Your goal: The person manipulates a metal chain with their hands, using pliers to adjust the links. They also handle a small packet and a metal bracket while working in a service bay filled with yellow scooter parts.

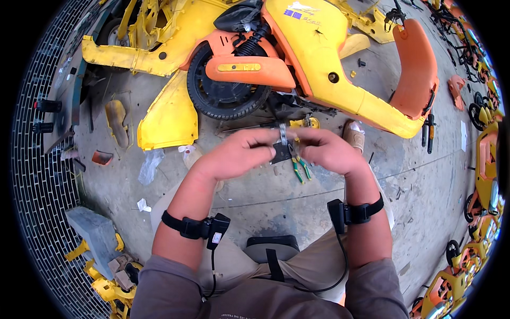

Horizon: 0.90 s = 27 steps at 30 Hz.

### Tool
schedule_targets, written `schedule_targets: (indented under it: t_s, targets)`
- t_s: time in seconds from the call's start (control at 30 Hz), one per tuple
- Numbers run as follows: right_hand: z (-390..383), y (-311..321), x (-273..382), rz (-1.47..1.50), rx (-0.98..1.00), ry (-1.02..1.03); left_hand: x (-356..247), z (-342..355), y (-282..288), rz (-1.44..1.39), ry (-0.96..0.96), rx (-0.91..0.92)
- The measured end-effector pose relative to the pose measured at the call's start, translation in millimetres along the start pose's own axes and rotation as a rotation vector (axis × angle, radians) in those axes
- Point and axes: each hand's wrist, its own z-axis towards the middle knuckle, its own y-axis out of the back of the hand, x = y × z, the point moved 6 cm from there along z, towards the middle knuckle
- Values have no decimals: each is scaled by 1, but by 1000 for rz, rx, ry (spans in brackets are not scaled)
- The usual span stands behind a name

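Note:
My left hand and my right hand meet above the floor in front of the tipped scooter. A small grey metal piece shows between their fingertips. My left fingers curl round to its near side and seem to grip it. The right fingertips reach its other side but are blurred, so their grip cannot be told. Just below lie pliers with green and yellow handles and a flat black rectangular piece. Behind the fingers is a yellow round part.
The yellow and orange scooter body lies ahead, its black rear wheel facing me. Loose yellow panels spread left. An orange curved panel stands right. A grey block is near the brick wall, and more scooters line the right.

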Motion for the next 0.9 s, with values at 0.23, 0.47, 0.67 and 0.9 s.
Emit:
schedule_targets:
  t_s: [0.23,0.47,0.67,0.9]
  targets:
    - [-6,-8,12,376,109,80,14,8,3,243,-41,-38]
    - [5,-8,-11,-43,10,-3,-4,4,2,-18,10,-78]
    - [0,-14,-2,265,169,10,24,16,15,245,36,-229]
    - [2,-1,10,553,-28,137,16,14,-6,171,-50,-43]
